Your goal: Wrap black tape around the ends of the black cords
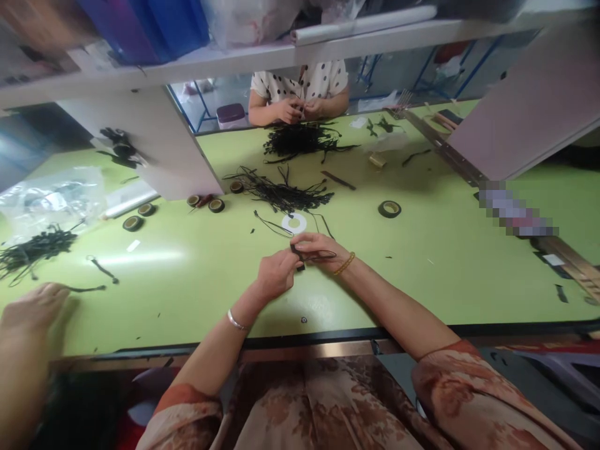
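Note:
My left hand (275,273) and my right hand (321,248) meet over the green table (422,269), both pinched on a thin black cable (315,255) that loops between them. The left fingers grip its thicker black end near the middle. A white tape ring (294,222) lies just beyond my hands. Behind it sits a tangled pile of black cables (285,192).
Several dark tape rolls (389,209) lie on the table. A second cable pile (300,139) is in front of a person in a dotted top across the table. Another person's hand (32,306) rests at the left, near more cables (32,249) and a plastic bag (51,199).

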Action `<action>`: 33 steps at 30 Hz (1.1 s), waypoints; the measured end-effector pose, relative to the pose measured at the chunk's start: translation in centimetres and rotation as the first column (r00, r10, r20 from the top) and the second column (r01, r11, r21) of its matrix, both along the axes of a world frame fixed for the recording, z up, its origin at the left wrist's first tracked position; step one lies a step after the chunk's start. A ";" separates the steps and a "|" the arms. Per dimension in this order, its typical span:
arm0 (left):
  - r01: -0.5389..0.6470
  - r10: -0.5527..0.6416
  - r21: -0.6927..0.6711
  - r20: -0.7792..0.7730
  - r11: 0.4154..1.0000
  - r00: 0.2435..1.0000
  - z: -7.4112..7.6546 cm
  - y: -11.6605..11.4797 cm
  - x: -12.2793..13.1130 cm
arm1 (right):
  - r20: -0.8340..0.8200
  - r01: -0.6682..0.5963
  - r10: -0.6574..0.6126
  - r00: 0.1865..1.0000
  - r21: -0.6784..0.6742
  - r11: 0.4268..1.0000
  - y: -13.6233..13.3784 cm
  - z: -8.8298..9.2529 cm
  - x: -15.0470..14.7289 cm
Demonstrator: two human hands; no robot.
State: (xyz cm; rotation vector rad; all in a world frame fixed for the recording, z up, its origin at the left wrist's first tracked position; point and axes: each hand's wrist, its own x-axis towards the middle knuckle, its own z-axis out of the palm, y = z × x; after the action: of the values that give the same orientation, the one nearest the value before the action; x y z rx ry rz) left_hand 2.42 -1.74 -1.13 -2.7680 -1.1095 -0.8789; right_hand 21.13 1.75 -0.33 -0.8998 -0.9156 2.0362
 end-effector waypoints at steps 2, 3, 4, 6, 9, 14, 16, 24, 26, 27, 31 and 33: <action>-0.001 0.005 0.059 -0.060 0.998 0.998 -0.1 0.0 0.0 | -0.017 0.102 -0.102 0.995 0.019 0.995 -0.1 0.1 -0.3; -0.010 0.016 0.069 -0.085 0.998 0.996 -0.1 0.0 0.0 | -0.027 0.135 -0.134 0.991 0.036 0.990 -0.1 0.2 -0.3; -0.024 0.030 0.063 -0.110 0.998 0.993 0.0 -0.1 0.0 | -0.039 0.158 -0.155 0.987 0.061 0.986 -0.2 0.4 -0.3; -0.062 0.063 0.013 -0.163 0.998 0.985 0.1 -0.3 0.2 | -0.066 0.188 -0.181 0.981 0.119 0.975 -0.3 0.7 -0.1; -0.149 0.117 -0.113 -0.250 0.982 0.961 0.5 -0.5 0.5 | -0.079 0.205 -0.193 0.978 0.206 0.957 -0.5 1.2 0.4; -0.318 0.201 -0.335 -0.341 0.887 0.918 1.2 -0.3 1.0 | -0.065 0.180 -0.168 0.984 0.359 0.916 -0.7 1.7 1.0; -0.355 0.240 -0.415 -0.304 0.837 0.922 1.3 -0.2 1.0 | -0.071 0.169 -0.154 0.986 0.423 0.890 -0.7 1.7 1.0; 0.096 0.483 -0.852 0.381 0.515 0.788 1.5 0.7 0.5 | 0.158 0.036 -0.235 0.959 0.755 0.654 -0.9 1.7 1.1; 0.343 0.610 -0.871 0.491 0.351 0.622 2.0 1.0 0.3 | 0.177 0.022 -0.280 0.943 0.811 0.585 -0.8 1.6 1.3; 0.441 0.662 -0.849 0.511 0.291 0.548 2.3 1.0 0.2 | 0.183 0.017 -0.306 0.934 0.834 0.552 -0.8 1.5 1.4; 0.572 0.722 -0.782 0.542 0.246 0.430 3.0 1.1 -0.2 | 0.269 -0.084 -0.406 0.873 0.904 0.419 -0.7 1.3 1.6; 0.529 0.692 -0.786 0.576 0.320 0.435 2.7 1.2 -0.2 | 0.347 -0.179 -0.450 0.822 0.910 0.374 -0.9 1.4 1.5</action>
State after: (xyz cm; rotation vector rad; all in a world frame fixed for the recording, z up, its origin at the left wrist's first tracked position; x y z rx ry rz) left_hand 2.21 -0.56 1.55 -2.4270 -2.8298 -2.7347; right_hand 22.66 0.90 1.11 -0.8170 -1.9488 0.7144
